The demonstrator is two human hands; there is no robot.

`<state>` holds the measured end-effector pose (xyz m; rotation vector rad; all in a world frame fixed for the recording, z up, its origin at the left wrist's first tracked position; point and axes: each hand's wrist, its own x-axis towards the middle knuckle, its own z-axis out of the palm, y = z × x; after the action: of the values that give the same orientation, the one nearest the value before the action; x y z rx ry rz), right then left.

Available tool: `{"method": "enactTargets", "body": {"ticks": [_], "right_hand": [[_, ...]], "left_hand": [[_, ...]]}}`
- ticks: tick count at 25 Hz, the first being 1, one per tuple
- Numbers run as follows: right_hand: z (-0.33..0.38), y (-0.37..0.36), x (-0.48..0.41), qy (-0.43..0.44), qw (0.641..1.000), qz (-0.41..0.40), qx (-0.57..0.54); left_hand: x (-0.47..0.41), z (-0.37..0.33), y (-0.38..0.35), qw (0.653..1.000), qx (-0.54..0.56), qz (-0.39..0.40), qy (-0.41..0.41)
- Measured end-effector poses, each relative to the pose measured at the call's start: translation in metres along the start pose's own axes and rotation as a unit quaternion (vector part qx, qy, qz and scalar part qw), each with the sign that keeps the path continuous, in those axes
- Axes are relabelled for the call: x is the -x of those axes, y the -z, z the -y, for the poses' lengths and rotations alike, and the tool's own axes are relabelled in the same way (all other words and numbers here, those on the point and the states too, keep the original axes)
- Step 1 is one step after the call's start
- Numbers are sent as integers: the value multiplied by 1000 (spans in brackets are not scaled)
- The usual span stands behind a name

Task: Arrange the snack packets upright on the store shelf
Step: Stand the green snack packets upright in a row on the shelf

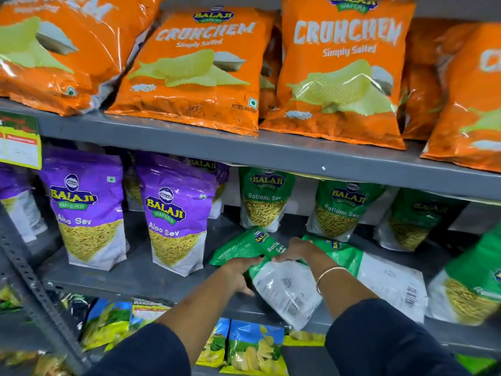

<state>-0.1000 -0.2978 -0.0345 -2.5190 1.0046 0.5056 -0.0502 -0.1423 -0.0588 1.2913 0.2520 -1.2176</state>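
A green Ratlami Sev packet (pixel 282 283) lies tilted on the middle grey shelf (pixel 130 278), its white back facing me. My left hand (pixel 240 274) grips its left edge and my right hand (pixel 298 249) holds its top. A second green packet (pixel 379 275) lies flat to the right, back side up. Three more green Ratlami Sev packets (pixel 264 202) stand upright at the rear of that shelf. Two purple Aloo Sev packets (pixel 89 210) stand upright on the left.
Orange Crunchem chip bags (pixel 195 69) lean on the upper shelf. Another green packet (pixel 471 289) stands at the far right edge. Blue and yellow chip bags (pixel 252 346) fill the lower shelf. A slotted metal upright (pixel 32 289) runs down the left side.
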Motion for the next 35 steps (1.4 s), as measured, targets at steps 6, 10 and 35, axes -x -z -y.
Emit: {"method": "enactTargets", "body": {"ticks": [6, 10, 35], "right_hand": [[-4, 1, 7, 19, 997, 13, -71], [-15, 19, 26, 21, 974, -7, -226], [11, -28, 42, 106, 943, -13, -315]], "left_hand": [[4, 12, -5, 997, 9, 2, -75], [20, -4, -13, 961, -26, -24, -273], [28, -60, 29, 882, -324, -12, -341]]}}
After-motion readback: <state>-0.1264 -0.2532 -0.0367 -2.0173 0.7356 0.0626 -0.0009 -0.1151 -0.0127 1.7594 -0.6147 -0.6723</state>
